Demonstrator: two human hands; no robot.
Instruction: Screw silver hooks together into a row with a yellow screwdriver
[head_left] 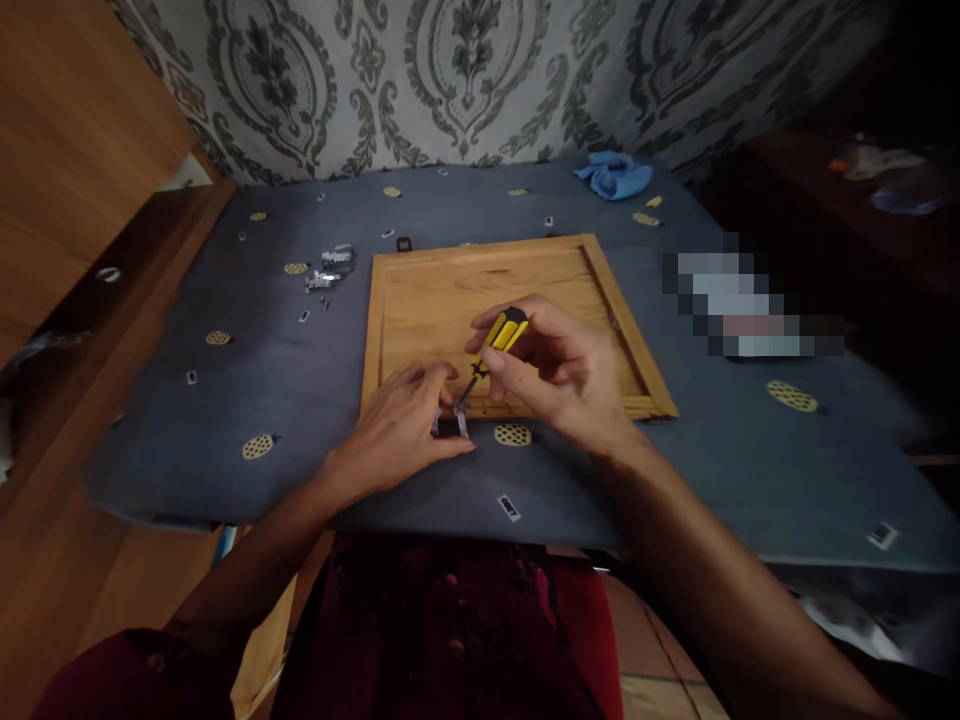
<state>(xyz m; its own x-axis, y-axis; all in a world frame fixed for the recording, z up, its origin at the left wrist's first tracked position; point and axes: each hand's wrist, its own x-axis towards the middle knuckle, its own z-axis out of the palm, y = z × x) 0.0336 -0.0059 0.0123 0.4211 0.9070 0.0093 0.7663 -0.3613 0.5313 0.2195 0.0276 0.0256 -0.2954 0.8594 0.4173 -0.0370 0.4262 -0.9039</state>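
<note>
Screwdriver [501, 335] pinched in right hand [559, 365], tip down on hinge [461, 422]; left hand [401, 425] pins hinge against panel [420, 300] edge to steady it under the tip.

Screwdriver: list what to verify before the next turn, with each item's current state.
1. Grip: right hand wraps the screwdriver handle: ok.
2. Tip: seated in a screw head: cannot tell, too small.
3. Support: left hand steadies the metal bracket at the wooden panel's near edge: ok.
4. Base: wooden panel lies flat on the cloth: ok.
5. Spares: loose hardware in view, left of the panel: ok.
</note>
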